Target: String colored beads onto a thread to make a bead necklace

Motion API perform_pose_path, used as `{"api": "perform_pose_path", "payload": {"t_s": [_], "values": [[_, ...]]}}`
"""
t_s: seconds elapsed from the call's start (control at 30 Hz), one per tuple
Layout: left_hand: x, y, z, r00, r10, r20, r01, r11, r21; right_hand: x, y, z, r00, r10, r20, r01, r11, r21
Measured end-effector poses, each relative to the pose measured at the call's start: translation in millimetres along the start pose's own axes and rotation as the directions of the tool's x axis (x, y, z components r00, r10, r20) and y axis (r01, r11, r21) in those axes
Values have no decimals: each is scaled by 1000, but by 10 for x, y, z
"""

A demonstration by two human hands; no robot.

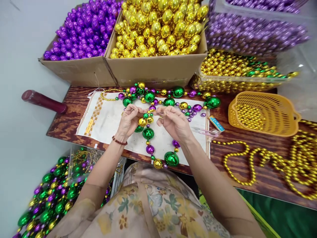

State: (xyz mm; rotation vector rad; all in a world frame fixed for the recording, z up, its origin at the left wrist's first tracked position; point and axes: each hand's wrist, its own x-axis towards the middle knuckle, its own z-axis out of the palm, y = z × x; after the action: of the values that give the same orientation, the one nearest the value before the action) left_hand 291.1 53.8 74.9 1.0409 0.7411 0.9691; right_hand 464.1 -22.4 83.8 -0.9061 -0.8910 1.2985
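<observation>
Thin string (158,112) stretches between my two hands above a white towel (106,122). The fingertips of my left hand (129,120) pinch one part of it. My right hand (173,121) is closed on the other part, thumb against forefinger. Around and under both hands lies a bead necklace (148,133) of green, gold and purple balls, hanging toward the table's front edge. Small gold and green beads sit right by my left fingers. Right of my right hand lie small pink-handled scissors or snips (206,131) and some loose small purple beads (190,115).
Cardboard boxes of purple balls (81,36) and gold balls (153,33) stand behind the towel. At right are a yellow basket (279,115) with gold beads, a blue packet (216,123) and gold bead strands (252,162). Finished-looking necklaces (53,185) hang lower left. A dark red cylinder (44,101) protrudes left.
</observation>
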Motion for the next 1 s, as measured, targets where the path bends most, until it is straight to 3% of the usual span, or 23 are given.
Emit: {"api": "perform_pose_path", "payload": {"t_s": [0.27, 0.47, 0.57, 0.63, 0.7, 0.77, 0.87, 0.93, 1.0], "values": [[59, 10, -22, 998, 66, -24, -64, 996, 69, 74, 9, 53, 999, -40, -17, 39, 999, -32], [80, -4, -42, 970, -18, 242, -24, 985, 172, 124, 106, 1, 991, 115, 73, -116, 993, 21], [144, 2, -89, 953, -102, 284, 43, 977, 208, 208, 74, -138, 993, 98, 73, -90, 990, -109], [182, 15, -114, 949, -161, 272, 110, 975, 192, 304, -16, -230, 996, 51, 69, -27, 949, -315], [203, 30, -120, 944, -197, 265, 158, 974, 162, 427, -135, -256, 994, -70, 82, 105, 806, -583], [205, 44, -103, 931, -231, 282, 198, 970, 142, 567, -246, -177, 970, -184, 162, 237, 541, -807], [186, 63, -56, 913, -265, 311, 233, 963, 139, 771, -342, 89, 943, -130, 308, 326, 163, -931], [168, 72, -35, 918, -249, 308, 219, 967, 131, 869, -359, 255, 935, -34, 354, 355, 41, -934], [150, 74, -40, 932, -219, 289, 194, 974, 115, 900, -349, 325, 943, -22, 332, 332, 19, -943]]}}
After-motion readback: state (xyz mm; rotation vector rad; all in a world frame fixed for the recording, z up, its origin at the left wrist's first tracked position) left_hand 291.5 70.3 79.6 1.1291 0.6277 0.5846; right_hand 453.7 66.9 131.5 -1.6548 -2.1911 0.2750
